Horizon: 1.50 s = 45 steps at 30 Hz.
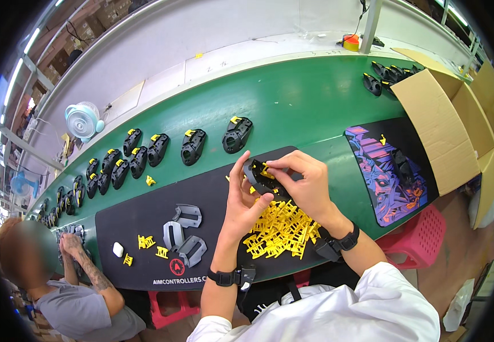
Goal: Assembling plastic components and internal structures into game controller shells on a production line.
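Over the dark mat, my left hand is closed around a black mouse-shaped plastic shell, steadying it from the left with thumb and fingers. My right hand pinches a small yellow plastic clip against the shell's open inside; its exact seating is hidden by my fingers. Just below both hands lies a heap of yellow plastic clips. Left of my left wrist are several grey curved covers, with a few loose yellow clips and a small white case beyond them.
Black shells with yellow clips stand in rows along the green belt. At right are a patterned mat with a dark part, an open cardboard box and a pink stool. A co-worker sits at the left.
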Each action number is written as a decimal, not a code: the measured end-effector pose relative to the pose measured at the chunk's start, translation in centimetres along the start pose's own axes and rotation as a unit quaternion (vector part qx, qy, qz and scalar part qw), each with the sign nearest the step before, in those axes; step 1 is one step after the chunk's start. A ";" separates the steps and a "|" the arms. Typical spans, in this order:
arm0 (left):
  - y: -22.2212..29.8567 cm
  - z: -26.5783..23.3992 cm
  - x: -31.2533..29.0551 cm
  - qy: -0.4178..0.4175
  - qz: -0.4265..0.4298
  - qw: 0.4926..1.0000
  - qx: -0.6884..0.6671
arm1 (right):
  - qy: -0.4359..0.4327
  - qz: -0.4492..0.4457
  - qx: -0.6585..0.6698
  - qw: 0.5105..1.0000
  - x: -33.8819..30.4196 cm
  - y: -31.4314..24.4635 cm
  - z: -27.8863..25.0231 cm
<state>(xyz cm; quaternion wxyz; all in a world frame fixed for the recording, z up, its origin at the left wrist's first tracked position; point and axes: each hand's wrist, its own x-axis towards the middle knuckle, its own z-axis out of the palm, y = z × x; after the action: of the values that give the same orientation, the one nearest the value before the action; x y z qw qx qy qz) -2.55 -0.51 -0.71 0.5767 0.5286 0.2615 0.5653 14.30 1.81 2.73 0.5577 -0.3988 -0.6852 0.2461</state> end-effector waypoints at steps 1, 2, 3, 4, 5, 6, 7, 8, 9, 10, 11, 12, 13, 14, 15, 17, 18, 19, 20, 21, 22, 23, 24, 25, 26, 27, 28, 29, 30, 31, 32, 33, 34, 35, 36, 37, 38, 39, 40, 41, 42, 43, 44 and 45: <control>-0.1 0.2 0.2 -0.007 0.002 1.000 -0.003 | 0.007 -0.009 -0.017 1.000 0.0 0.1 -0.2; -0.2 0.7 0.4 -0.001 0.007 1.000 0.017 | 0.017 -0.019 -0.038 0.999 0.0 0.3 -0.6; -0.5 1.4 0.7 -0.001 0.012 0.999 0.032 | 0.038 -0.018 -0.031 0.999 -0.2 0.7 -0.8; -0.6 1.9 0.9 0.008 -0.026 0.999 0.023 | 0.035 -0.062 -0.077 0.994 -0.1 0.9 -1.8; -0.4 2.1 1.0 0.012 -0.030 0.999 0.018 | 0.004 -0.085 -0.113 0.990 -0.5 1.2 -1.9; 0.0 1.9 1.0 0.014 0.040 0.995 0.095 | 0.010 -0.092 -0.088 0.992 -0.5 1.0 -1.3; 0.4 1.5 0.5 0.040 0.046 0.990 0.128 | 0.006 -0.131 -0.096 0.987 -0.3 0.8 -0.9; 0.8 1.2 0.1 0.052 0.066 0.984 0.154 | -0.012 -0.146 -0.085 0.986 -0.4 1.1 -0.4; 1.2 1.2 -0.2 0.069 0.058 0.979 0.181 | -0.009 -0.114 -0.037 0.993 -0.7 1.6 0.4; -0.7 -1.0 -0.7 0.074 0.073 0.984 0.145 | -0.013 -0.089 0.015 0.996 -0.5 0.7 0.4; -1.3 -1.3 -1.1 0.069 0.064 0.993 0.074 | -0.030 -0.057 0.048 0.997 -0.5 0.6 0.6; -1.6 -1.1 -0.9 0.060 0.048 0.997 0.003 | -0.044 -0.023 0.081 0.995 -0.3 1.0 0.0; -1.8 -0.9 -0.7 0.052 0.030 0.998 -0.037 | -0.075 0.023 0.116 0.990 0.0 1.1 -1.0; -2.0 -0.9 -0.6 0.052 0.010 0.996 -0.072 | -0.111 0.070 0.158 0.979 0.1 1.1 -1.5; -2.3 -0.4 -0.3 0.057 0.014 0.995 -0.086 | -0.136 0.052 0.176 0.974 0.1 2.1 -1.6; -2.4 -0.4 -0.3 0.044 0.012 0.995 -0.091 | -0.172 0.067 0.196 0.963 0.0 2.4 -1.4; -2.3 -0.5 -0.3 0.040 0.008 0.995 -0.093 | -0.188 0.062 0.195 0.961 0.2 2.4 -1.3; -2.2 -0.7 -0.4 0.038 0.004 0.995 -0.094 | -0.193 0.057 0.194 0.960 0.2 2.4 -1.2; -2.3 -0.7 -0.3 0.036 0.000 0.995 -0.096 | -0.205 0.076 0.252 0.943 0.2 2.7 -1.1; -2.3 -0.8 -0.3 0.036 -0.006 0.995 -0.096 | -0.216 0.095 0.310 0.921 0.2 2.9 -0.9; -2.2 -0.9 -0.3 0.035 -0.011 0.995 -0.096 | -0.222 0.092 0.311 0.919 0.2 3.1 -0.7; -2.3 -0.9 -0.2 0.035 -0.017 0.995 -0.097 | -0.218 0.088 0.320 0.918 0.2 3.4 -0.6; -2.2 -1.1 -0.4 0.037 -0.023 0.994 -0.097 | -0.215 0.084 0.330 0.915 0.2 3.5 -0.5; -2.2 -1.2 -0.5 0.038 -0.030 0.994 -0.098 | -0.228 0.091 0.320 0.915 0.2 3.5 -0.4; -2.2 -1.4 -0.6 0.039 -0.037 0.994 -0.100 | -0.235 0.090 0.321 0.913 0.1 3.6 -0.4; -2.2 -1.6 -0.7 0.039 -0.044 0.993 -0.101 | -0.234 0.082 0.265 0.932 0.2 3.3 -0.7; -2.2 -1.7 -0.8 0.038 -0.052 0.993 -0.103 | -0.232 0.073 0.208 0.947 0.2 2.9 -0.9; -2.4 -1.8 -0.9 0.042 -0.050 0.993 -0.102 | -0.233 0.064 0.199 0.950 0.1 2.6 -1.2; -2.7 -2.0 -0.8 0.039 -0.040 0.995 -0.088 | -0.235 0.063 0.200 0.949 0.0 2.4 -1.2; -3.0 -2.1 -0.7 0.035 -0.031 0.996 -0.073 | -0.237 0.074 0.195 0.949 -0.2 2.4 -1.1; -3.1 -2.3 -0.8 0.032 -0.023 0.998 -0.058 | -0.239 0.087 0.190 0.948 -0.3 2.4 -0.8; -2.9 -2.3 -1.0 0.049 -0.039 0.997 -0.053 | -0.242 0.076 0.188 0.949 -0.4 2.4 -0.6; -2.9 -2.3 -1.1 0.055 -0.040 0.996 -0.052 | -0.246 0.078 0.191 0.947 -0.4 2.5 -0.2; -2.9 -2.4 -1.0 0.036 -0.020 0.993 -0.109 | -0.246 0.103 0.224 0.937 -0.5 2.6 0.3; -2.8 -2.2 -1.2 0.023 0.001 0.986 -0.165 | -0.250 0.129 0.259 0.924 -0.8 2.6 0.9; -2.4 -1.5 -0.9 0.044 -0.010 0.988 -0.145 | -0.250 0.117 0.236 0.932 -0.8 3.0 0.8; -1.8 -0.7 -0.6 0.067 -0.028 0.990 -0.123 | -0.247 0.109 0.217 0.938 -0.6 3.0 0.5; -1.4 -0.8 -0.9 0.075 -0.057 0.991 -0.090 | -0.220 0.122 0.195 0.948 -0.6 1.9 0.2; -0.9 -1.0 -0.9 0.074 -0.084 0.992 -0.060 | -0.189 0.129 0.166 0.959 -0.5 1.0 -0.7; -0.6 -1.3 -1.0 0.072 -0.089 0.990 -0.076 | -0.204 0.130 0.183 0.953 -0.7 0.8 -0.3; -0.3 -0.9 -0.6 0.065 -0.089 0.989 -0.095 | -0.183 0.015 0.137 0.973 -0.5 0.8 -0.2; 0.6 0.6 -0.5 0.107 -0.077 0.979 -0.154 | -0.156 -0.097 0.090 0.979 -0.4 0.7 -0.4; 1.0 0.1 0.1 0.121 -0.076 0.979 -0.148 | -0.165 -0.096 0.103 0.976 0.1 0.7 -0.6; 1.5 -0.4 0.2 0.091 -0.113 0.966 -0.213 | -0.193 -0.151 0.060 0.968 0.6 0.2 -1.2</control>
<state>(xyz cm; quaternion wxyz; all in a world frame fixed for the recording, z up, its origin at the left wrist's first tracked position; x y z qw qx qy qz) -3.39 -0.53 0.56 0.7096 0.3072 0.2449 0.5850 15.48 2.32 3.25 0.4686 -0.2010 -0.8162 0.2719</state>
